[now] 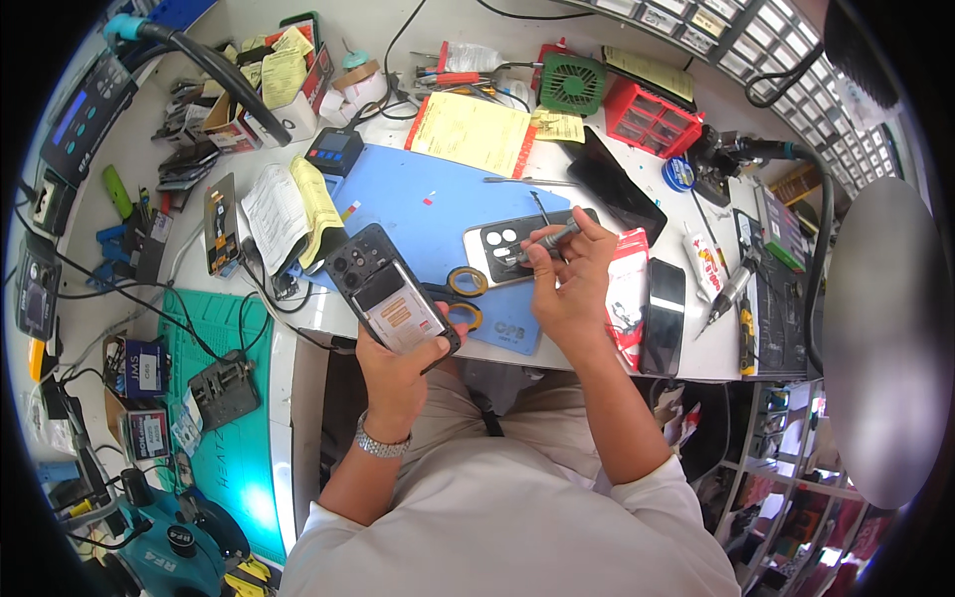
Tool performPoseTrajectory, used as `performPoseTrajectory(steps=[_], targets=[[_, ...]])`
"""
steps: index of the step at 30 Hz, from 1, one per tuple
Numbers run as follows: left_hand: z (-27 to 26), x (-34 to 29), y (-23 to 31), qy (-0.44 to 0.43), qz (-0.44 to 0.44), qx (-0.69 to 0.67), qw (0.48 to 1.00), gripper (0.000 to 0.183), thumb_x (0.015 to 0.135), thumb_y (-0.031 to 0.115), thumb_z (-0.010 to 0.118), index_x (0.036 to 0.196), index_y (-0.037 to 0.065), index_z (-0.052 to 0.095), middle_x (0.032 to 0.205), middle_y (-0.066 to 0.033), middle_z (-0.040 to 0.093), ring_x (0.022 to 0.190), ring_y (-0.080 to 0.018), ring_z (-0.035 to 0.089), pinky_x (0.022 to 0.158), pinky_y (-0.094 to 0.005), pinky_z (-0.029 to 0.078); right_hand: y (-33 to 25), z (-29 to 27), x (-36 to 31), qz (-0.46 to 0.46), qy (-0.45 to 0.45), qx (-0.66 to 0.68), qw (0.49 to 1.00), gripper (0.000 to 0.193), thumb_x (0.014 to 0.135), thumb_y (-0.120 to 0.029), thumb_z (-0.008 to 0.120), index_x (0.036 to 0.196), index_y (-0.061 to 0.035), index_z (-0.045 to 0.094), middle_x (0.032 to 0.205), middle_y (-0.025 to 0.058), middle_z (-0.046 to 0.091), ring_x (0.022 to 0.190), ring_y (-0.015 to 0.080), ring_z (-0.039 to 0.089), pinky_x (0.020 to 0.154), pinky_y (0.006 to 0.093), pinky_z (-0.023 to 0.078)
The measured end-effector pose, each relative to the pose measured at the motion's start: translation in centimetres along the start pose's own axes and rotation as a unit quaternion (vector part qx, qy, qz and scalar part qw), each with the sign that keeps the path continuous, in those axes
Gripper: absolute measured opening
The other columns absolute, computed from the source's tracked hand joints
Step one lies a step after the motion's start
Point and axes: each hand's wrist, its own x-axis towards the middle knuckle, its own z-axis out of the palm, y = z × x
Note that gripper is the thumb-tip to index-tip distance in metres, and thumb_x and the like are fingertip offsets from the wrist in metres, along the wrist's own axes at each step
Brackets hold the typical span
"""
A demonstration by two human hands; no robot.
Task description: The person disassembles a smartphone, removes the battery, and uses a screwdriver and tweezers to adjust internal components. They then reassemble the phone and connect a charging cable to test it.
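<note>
The blue mat (pixel 403 199) leaves passing room across its far-left part; the held phone (pixel 386 291) overhangs its near-left side, scissors (pixel 456 296) and a phone cover (pixel 503 247) crowd its near-right, a yellow sheet (pixel 470 129) its far edge.

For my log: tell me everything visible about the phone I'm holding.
The dark phone has an open back showing round camera lenses, a black panel and a silvery battery with orange print; frame material unclear. It slants leftward, lower end held in the left hand, over the blue mat's edge.
</note>
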Motion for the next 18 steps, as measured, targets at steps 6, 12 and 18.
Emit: performPoseTrajectory(steps=[6, 12, 18], targets=[[-0.6, -0.1, -0.3, 0.002, -0.002, -0.020, 1.000, 0.062, 0.078, -0.016, 0.066, 0.136, -0.005, 0.052, 0.117, -0.0213, 0.071, 0.093, -0.0375, 0.079, 0.084, -0.0506, 0.070, 0.4, 0.1, -0.3, 0.011, -0.007, 0.011, 1.000, 0.062, 0.100, 0.012, 0.064, 0.151, 0.0037, 0.029, 0.119, 0.0184, 0.064, 0.106, 0.0191, 0.070, 0.086, 0.0281, 0.063], [-0.3, -0.1, 0.0, 0.020, -0.027, -0.031, 0.999, 0.062, 0.079, -0.018, 0.065, 0.138, -0.005, 0.052, 0.119, -0.0218, 0.071, 0.095, -0.0376, 0.080, 0.086, -0.0491, 0.070, -2.2, 0.5, -0.8, 0.023, -0.005, 0.027, 0.999, 0.064, 0.103, 0.010, 0.061, 0.153, -0.0017, 0.022, 0.122, 0.0217, 0.065, 0.105, 0.0214, 0.072, 0.084, 0.0276, 0.063], [-0.2, -0.2, 0.5, 0.030, -0.044, -0.041, 0.998, 0.063, 0.079, -0.018, 0.065, 0.138, -0.004, 0.052, 0.120, -0.0212, 0.072, 0.098, -0.0368, 0.079, 0.088, -0.0487, 0.069, -3.9, 1.8, -3.3, -0.068, -0.096, 0.072, 0.990, 0.069, 0.105, 0.008, 0.058, 0.157, -0.0112, 0.017, 0.127, 0.0261, 0.063, 0.106, 0.0270, 0.072, 0.089, 0.0354, 0.062]])
